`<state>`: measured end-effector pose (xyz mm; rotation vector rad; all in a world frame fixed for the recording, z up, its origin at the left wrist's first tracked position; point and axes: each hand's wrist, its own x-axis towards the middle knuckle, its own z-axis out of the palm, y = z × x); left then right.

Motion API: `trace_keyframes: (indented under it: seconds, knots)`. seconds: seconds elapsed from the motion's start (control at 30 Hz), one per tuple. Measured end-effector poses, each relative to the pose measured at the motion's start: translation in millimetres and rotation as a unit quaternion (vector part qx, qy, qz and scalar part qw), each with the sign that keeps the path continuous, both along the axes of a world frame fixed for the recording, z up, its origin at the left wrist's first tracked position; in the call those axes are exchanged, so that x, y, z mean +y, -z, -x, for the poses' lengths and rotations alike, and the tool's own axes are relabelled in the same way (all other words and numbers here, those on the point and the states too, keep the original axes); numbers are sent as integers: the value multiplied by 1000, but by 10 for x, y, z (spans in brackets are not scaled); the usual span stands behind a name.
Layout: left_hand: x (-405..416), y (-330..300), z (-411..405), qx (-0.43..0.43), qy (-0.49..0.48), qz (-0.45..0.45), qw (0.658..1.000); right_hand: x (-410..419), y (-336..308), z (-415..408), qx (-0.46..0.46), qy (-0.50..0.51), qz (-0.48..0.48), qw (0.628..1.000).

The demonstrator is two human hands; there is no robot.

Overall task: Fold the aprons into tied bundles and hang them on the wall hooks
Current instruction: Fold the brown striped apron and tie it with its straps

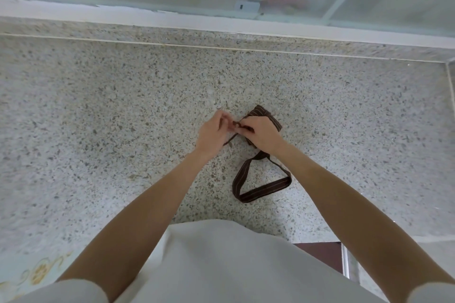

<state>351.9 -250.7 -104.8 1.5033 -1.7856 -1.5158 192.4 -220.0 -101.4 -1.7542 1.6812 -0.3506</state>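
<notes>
A small folded bundle of a dark brown striped apron lies on the speckled stone countertop, a little right of the middle. The right hand rests on top of it and covers most of it, so only the far corner and the right edge show. The fingers of this hand are curled and pinch a thin brown tie string at the left edge of the bundle. The left hand is just beside the right hand, and its fingers are also curled around the same string; one loose end of the string runs down and left, under the left wrist, onto the counter. The wide neck loop of the apron lies flat on the counter, near the person, and is joined to the bundle under the right wrist.

I judge that the step in hand is the tying: the apron is already folded small, and the two hands make the knot that closes it. The knot itself is hidden between the fingers, so I cannot tell how far it is.

The next move asks for pulling the string tight while the right hand keeps the folds pressed, so that the bundle does not open. The neck loop should stay free, because it is probably the part that goes on the wall hook. No hook is visible here.
</notes>
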Motion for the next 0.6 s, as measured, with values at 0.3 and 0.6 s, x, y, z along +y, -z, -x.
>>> trace_keyframes:
  seconds: [0.3,0.6]
  knots:
    - [136,58,180,-7,-14,-11,1000,-130,-296,210,-76,1,-138,988]
    - [155,74,181,24,-48,40,998,46,-187,11,195,-122,241,943]
